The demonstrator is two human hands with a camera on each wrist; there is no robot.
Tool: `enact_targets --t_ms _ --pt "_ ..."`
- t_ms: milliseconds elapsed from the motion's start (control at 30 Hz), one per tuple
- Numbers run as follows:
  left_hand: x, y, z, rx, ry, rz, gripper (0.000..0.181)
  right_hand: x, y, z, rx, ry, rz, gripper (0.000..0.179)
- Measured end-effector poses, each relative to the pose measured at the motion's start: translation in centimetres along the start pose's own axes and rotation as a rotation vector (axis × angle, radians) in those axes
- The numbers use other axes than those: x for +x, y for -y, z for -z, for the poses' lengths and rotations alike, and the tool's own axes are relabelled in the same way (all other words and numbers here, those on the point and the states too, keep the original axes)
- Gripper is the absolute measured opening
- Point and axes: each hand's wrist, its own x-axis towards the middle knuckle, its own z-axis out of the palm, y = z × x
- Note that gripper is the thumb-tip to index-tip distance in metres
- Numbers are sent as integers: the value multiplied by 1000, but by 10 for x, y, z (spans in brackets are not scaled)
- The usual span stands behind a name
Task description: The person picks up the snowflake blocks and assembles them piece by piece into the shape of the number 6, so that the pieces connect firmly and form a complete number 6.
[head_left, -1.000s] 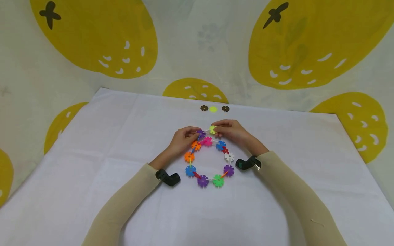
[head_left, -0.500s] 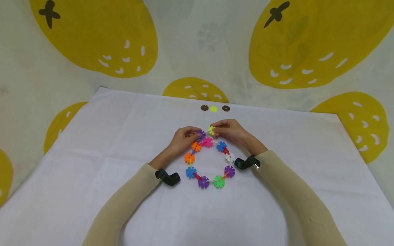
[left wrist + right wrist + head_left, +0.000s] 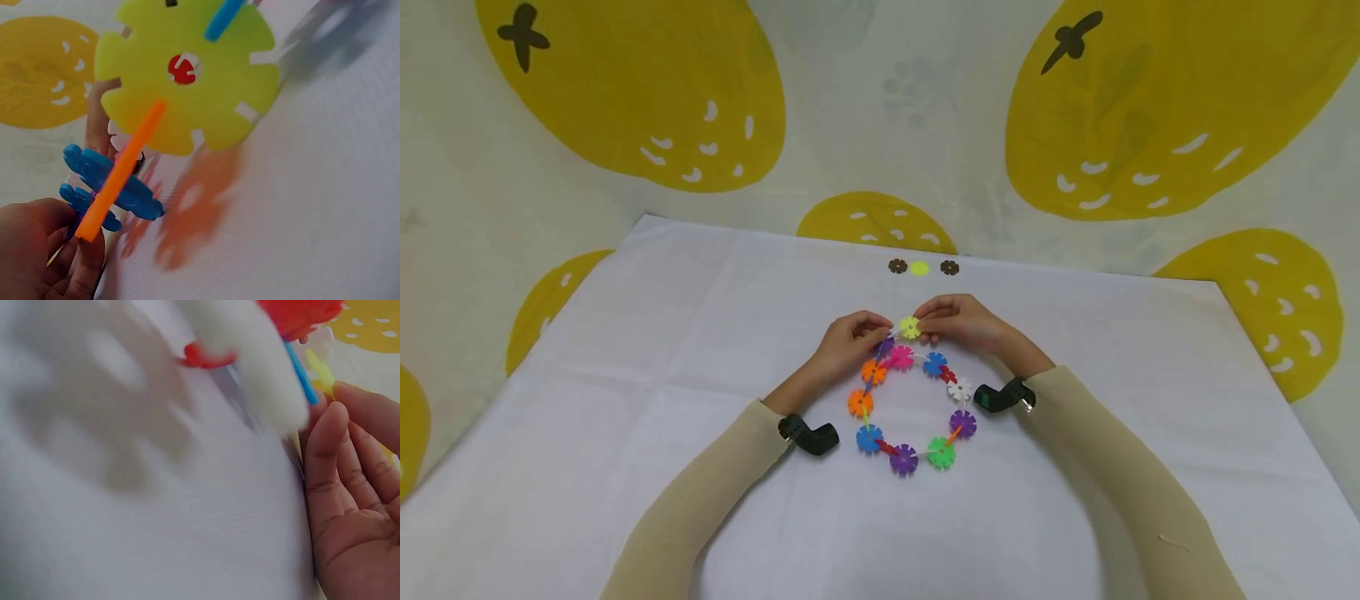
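Interlocking notched plastic discs, joined alternately flat and on edge, form a closed ring on the table; a green disc (image 3: 942, 452) and an orange disc (image 3: 861, 403) are part of it. At its top left, my left hand (image 3: 847, 343) pinches a purple disc (image 3: 887, 344), partly hidden by the fingers. My right hand (image 3: 958, 322) pinches a yellow disc (image 3: 910, 327) by its right edge. A thin white piece (image 3: 894, 334) lies between the purple and yellow discs. In the left wrist view, a yellow-green disc (image 3: 144, 56) looms close. In the right wrist view, a white disc (image 3: 256, 362) is blurred.
Beyond the hands, two brown discs (image 3: 898, 266) and a yellow disc (image 3: 920, 267) lie in a row near the far edge of the white-covered table (image 3: 737, 500). A cloth printed with yellow fruit (image 3: 625, 92) hangs behind. Black wrist cameras (image 3: 808, 435) sit on both sleeves.
The yellow disc in my right hand has shifted left and slightly nearer me. The ring has slid toward me, and the purple disc at my left hand sits lower and more tilted.
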Motion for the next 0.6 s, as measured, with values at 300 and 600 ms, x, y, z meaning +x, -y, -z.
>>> enact_targets --t_ms 300,600 --pt "0 2 0 51 54 -37 27 0 -1 -1 -96 50 33 21" --pt "2 0 2 71 82 -85 27 1 2 -4 -171 70 70 26"
